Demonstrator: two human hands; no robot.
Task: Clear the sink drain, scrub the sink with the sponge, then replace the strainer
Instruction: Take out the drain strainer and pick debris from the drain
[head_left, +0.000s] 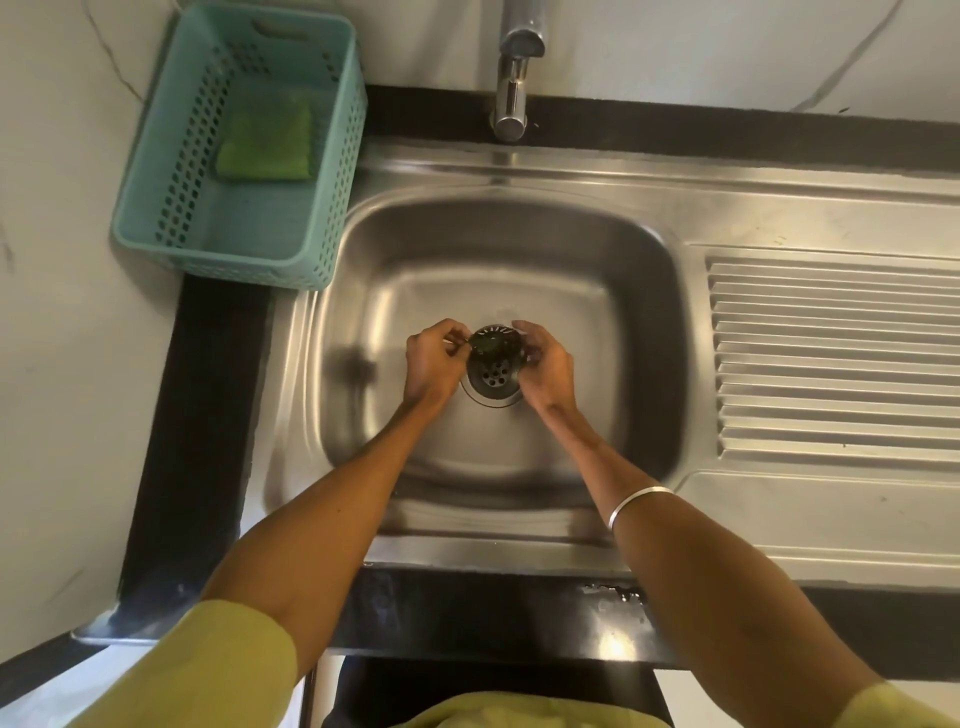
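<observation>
- Both hands were down in the sink (644, 291) basin, right over the drain (492, 383).
- Strainer (494, 344) was lifted clear of the drain opening, tilted, held between the 2 hands just above it.
- Right hand (545, 364) was cupped around the strainer's right side, fingers curled on its rim, gripping it.
- Left hand (434, 358) was pinched closed at the strainer's left edge, fingertips on green debris (485, 345) sitting in the strainer. Couldn't tell if it held the debris alone or the rim too.
- Dark gunk sat in the strainer beside the green bit; detail too blurred to make out.
- Drain below was exposed: perforated metal cup with round holes, steel ring around it.
- Sponge (266, 145), green, lay flat in the teal basket (156, 228), at the far end of it, well apart from the hands.
- Basket stood on the table at the sink's left rear corner, just beside the sink rim.
- Faucet (511, 78) spout hung over the back edge of the sink, no water visible.
- Ribbed drainboard (831, 358) lay to the right of the basin.
- Thin silver bangle (639, 503) sat on the right forearm; yellow-green sleeves (208, 670) were pushed up.
</observation>
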